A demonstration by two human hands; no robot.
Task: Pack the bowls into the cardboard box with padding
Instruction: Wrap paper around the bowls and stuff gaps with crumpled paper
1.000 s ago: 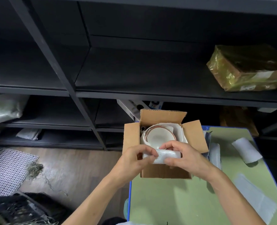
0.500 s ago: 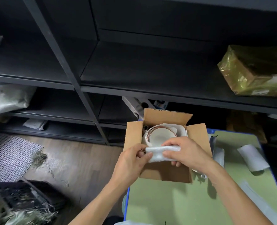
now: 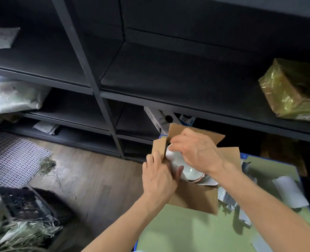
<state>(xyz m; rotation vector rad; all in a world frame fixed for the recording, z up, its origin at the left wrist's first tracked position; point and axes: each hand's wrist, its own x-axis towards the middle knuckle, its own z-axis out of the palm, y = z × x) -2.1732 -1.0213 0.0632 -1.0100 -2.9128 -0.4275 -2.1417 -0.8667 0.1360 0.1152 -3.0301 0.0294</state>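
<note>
An open cardboard box [image 3: 196, 197] stands at the far left corner of the green table [image 3: 187, 233]. Inside it a white bowl [image 3: 190, 170] with a reddish rim shows between my hands. A white roll of foam padding [image 3: 172, 156] sits along the box's left inner wall. My right hand [image 3: 199, 151] reaches over the box and holds the far end of the roll, fingers curled. My left hand [image 3: 159, 173] grips the box's left flap and the padding's near end. The rest of the box's inside is hidden by my hands.
Loose sheets of white foam [image 3: 288, 191] and crumpled wrap [image 3: 228, 199] lie on the table right of the box. Dark metal shelving [image 3: 150, 79] rises right behind; a gold-wrapped parcel [image 3: 294, 93] sits on it. The wooden floor [image 3: 89, 179] lies left of the table.
Both hands carried the padding roll from over the box's near edge into its left side. My right hand now covers most of the bowl. The view shifted left.
</note>
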